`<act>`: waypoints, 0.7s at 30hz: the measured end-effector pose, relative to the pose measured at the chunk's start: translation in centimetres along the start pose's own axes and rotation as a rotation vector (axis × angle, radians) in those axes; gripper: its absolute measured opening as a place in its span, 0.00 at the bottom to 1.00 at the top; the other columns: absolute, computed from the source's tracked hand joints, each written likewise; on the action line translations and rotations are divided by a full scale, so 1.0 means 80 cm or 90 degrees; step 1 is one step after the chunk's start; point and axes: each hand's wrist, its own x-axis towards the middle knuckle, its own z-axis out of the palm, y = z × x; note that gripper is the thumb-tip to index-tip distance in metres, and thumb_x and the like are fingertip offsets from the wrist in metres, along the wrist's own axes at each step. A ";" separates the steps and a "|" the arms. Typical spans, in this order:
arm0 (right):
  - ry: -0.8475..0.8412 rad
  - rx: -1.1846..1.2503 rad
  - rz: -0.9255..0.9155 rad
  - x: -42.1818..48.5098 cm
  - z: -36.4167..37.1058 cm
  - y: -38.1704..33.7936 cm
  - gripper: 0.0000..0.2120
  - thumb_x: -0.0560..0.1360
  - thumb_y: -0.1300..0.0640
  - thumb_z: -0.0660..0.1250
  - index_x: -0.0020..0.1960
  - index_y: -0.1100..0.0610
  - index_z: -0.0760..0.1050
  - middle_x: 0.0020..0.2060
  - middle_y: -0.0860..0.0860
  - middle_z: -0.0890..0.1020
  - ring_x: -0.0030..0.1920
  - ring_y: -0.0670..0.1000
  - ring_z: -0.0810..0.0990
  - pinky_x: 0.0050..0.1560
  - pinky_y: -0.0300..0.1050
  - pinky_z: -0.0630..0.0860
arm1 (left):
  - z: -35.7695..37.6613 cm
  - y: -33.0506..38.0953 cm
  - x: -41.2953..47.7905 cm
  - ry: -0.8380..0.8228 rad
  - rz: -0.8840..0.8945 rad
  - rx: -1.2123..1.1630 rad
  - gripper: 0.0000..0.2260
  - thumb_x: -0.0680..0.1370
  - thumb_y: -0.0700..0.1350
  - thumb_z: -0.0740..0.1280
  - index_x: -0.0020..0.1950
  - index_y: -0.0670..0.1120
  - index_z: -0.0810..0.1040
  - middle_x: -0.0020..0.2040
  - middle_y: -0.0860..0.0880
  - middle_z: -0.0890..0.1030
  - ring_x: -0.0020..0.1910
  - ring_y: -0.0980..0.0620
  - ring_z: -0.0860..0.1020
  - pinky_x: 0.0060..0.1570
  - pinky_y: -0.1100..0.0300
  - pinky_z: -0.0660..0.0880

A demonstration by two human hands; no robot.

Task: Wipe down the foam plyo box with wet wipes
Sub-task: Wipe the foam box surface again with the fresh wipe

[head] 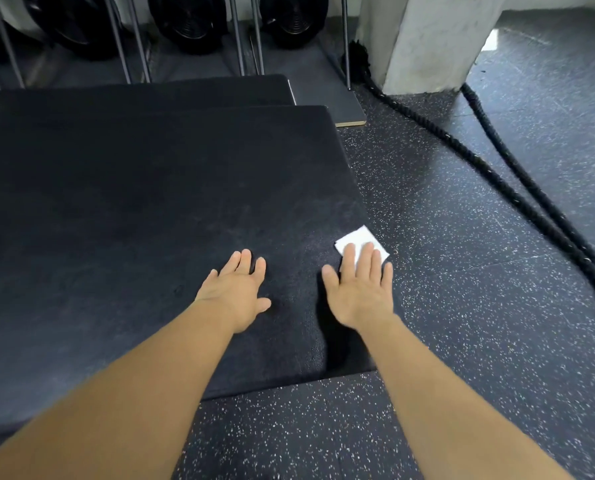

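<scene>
Flat hands on the foam plyo box (133, 209)

Right hand (360, 289) presses a white wet wipe (358, 239) with straight fingers; left hand (235, 292) rests flat, holding nothing.

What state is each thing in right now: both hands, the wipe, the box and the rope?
foam plyo box, lying flat on the floor, top up.
wet wipe, flat at the box's right edge.
left hand, flat on the box, holding nothing.
right hand, straight fingers pressing the wipe.
rope, lying loose on the floor.
</scene>
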 end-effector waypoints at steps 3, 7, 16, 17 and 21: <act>-0.019 0.034 0.035 0.032 -0.011 0.018 0.34 0.81 0.37 0.38 0.79 0.55 0.33 0.78 0.59 0.35 0.78 0.57 0.35 0.75 0.55 0.33 | -0.001 -0.001 0.000 -0.012 0.002 -0.023 0.31 0.84 0.53 0.55 0.79 0.49 0.38 0.78 0.47 0.35 0.77 0.49 0.35 0.76 0.46 0.47; -0.030 0.064 0.038 0.046 -0.014 0.028 0.35 0.81 0.37 0.39 0.79 0.55 0.34 0.78 0.58 0.36 0.79 0.54 0.37 0.76 0.54 0.33 | -0.001 0.000 -0.001 -0.018 0.006 -0.037 0.31 0.84 0.52 0.55 0.79 0.48 0.38 0.78 0.47 0.34 0.77 0.49 0.34 0.76 0.46 0.46; 0.014 0.055 -0.009 -0.069 0.029 -0.006 0.37 0.80 0.37 0.37 0.78 0.60 0.31 0.77 0.59 0.32 0.77 0.57 0.31 0.73 0.55 0.29 | -0.003 0.002 -0.002 -0.022 0.002 -0.026 0.31 0.84 0.52 0.55 0.79 0.48 0.39 0.78 0.47 0.35 0.77 0.49 0.34 0.76 0.46 0.46; 0.023 0.062 -0.021 -0.087 0.037 -0.014 0.37 0.80 0.36 0.36 0.77 0.60 0.31 0.76 0.59 0.31 0.76 0.57 0.30 0.72 0.54 0.27 | -0.002 0.002 -0.002 -0.020 0.002 -0.024 0.31 0.84 0.52 0.55 0.79 0.48 0.39 0.78 0.47 0.35 0.77 0.49 0.34 0.76 0.46 0.46; 0.012 0.059 -0.101 -0.147 0.065 -0.047 0.38 0.73 0.35 0.26 0.74 0.58 0.24 0.72 0.58 0.24 0.72 0.57 0.22 0.70 0.54 0.22 | 0.000 0.002 -0.001 -0.015 0.000 -0.017 0.31 0.84 0.53 0.55 0.79 0.48 0.39 0.78 0.47 0.35 0.77 0.49 0.35 0.76 0.45 0.48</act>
